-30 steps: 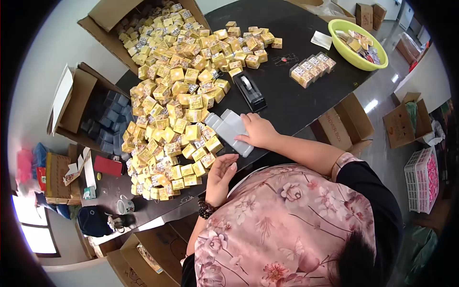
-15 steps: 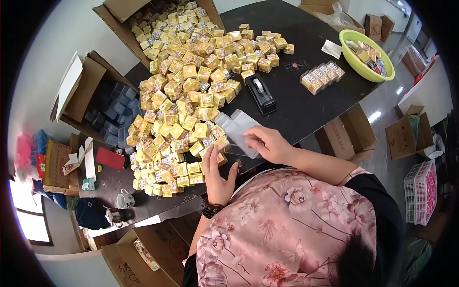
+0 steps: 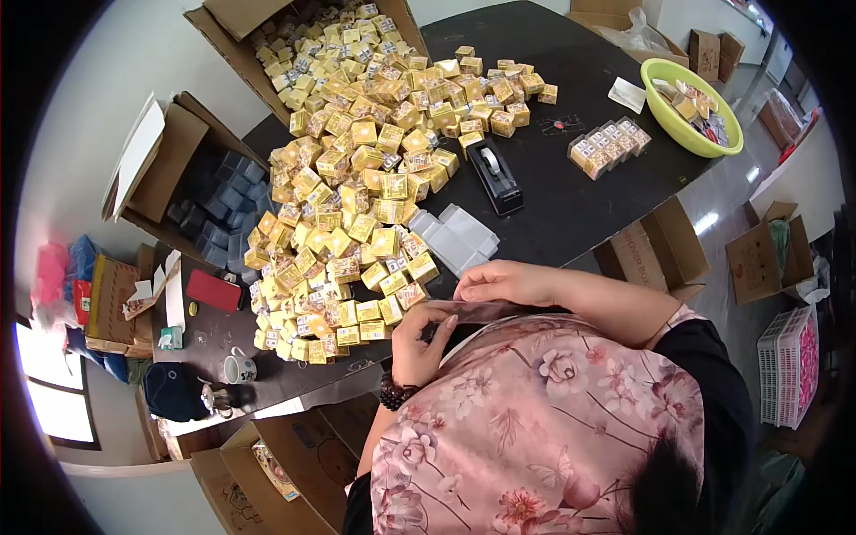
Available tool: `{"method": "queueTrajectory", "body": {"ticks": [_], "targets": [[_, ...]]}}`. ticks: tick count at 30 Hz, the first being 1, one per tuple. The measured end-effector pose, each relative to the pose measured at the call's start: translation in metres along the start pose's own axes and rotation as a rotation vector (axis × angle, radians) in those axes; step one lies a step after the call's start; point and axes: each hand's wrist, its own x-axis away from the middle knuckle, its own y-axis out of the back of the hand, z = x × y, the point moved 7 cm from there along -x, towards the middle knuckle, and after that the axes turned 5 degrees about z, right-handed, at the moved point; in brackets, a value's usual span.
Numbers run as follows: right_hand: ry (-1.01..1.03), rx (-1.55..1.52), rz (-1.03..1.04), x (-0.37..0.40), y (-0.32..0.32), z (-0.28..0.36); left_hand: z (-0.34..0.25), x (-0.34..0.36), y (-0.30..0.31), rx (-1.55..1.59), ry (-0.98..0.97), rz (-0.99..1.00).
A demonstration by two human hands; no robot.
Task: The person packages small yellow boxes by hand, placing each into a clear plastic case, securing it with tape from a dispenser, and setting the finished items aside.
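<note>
At the table's front edge, a see-through plastic piece (image 3: 486, 310), perhaps a flat clear case, spans the gap between my hands. My right hand (image 3: 510, 283) pinches its far end, fingers bent. Curled round its near end is my left hand (image 3: 419, 343), with a dark bead bracelet at the wrist. Just beyond my fingers, more clear plastic cases (image 3: 456, 239) lie flat on the black table. Small yellow boxes (image 3: 357, 223) are heaped to the left, the closest ones near my left fingertips. A black tape dispenser (image 3: 496, 178) stands past the plastic cases.
A clear pack of small boxes (image 3: 609, 147) sits to the right, by a white paper (image 3: 627, 94) and a lime-green basin (image 3: 655, 111). The heap spills from a tipped cardboard box (image 3: 223, 67). A mug (image 3: 238, 366) and red item (image 3: 214, 291) lie left.
My right hand has drawn back from the stacked plastic toward my body with one clear piece. My left hand has left the yellow boxes and curled round that piece.
</note>
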Motion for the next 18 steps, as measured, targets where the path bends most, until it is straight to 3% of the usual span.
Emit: {"method": "queueTrajectory", "body": {"ticks": [1, 2, 4, 6, 8, 11, 12, 14, 15, 16, 18], "targets": [[-0.152, -0.106, 0.115, 0.009, -0.009, 0.007, -0.003, 0.003, -0.001, -0.022, 0.008, 0.065], [-0.152, -0.106, 0.113, 0.007, -0.002, 0.008, -0.006, 0.003, -0.002, -0.042, 0.015, 0.128], [-0.237, -0.084, 0.351, 0.005, -0.008, 0.000, -0.015, 0.000, -0.004, -0.007, -0.016, 0.186], [-0.208, -0.122, 0.361, -0.005, -0.006, 0.002, -0.018, 0.001, -0.004, -0.049, -0.051, 0.226], [-0.170, 0.181, 0.319, -0.017, 0.002, 0.004, -0.017, 0.000, -0.002, -0.051, -0.003, 0.237], [-0.181, 0.271, 0.369, -0.019, -0.001, 0.028, 0.001, 0.006, -0.003, 0.061, 0.073, 0.271], [-0.027, 0.352, 0.367, -0.034, 0.018, 0.031, 0.009, 0.009, -0.006, 0.176, 0.101, 0.291], [0.188, 1.046, -0.168, -0.057, 0.078, 0.082, 0.017, 0.018, -0.013, 0.282, 0.196, 0.365], [0.304, 1.237, -0.426, -0.065, 0.109, 0.098, 0.022, 0.022, -0.020, 0.387, 0.288, 0.441], [0.303, 1.404, -0.571, -0.072, 0.129, 0.111, 0.025, 0.022, -0.024, 0.396, 0.217, 0.516], [0.225, 1.501, -0.579, -0.104, 0.179, 0.112, 0.024, 0.023, -0.034, 0.515, 0.303, 0.518]]}}
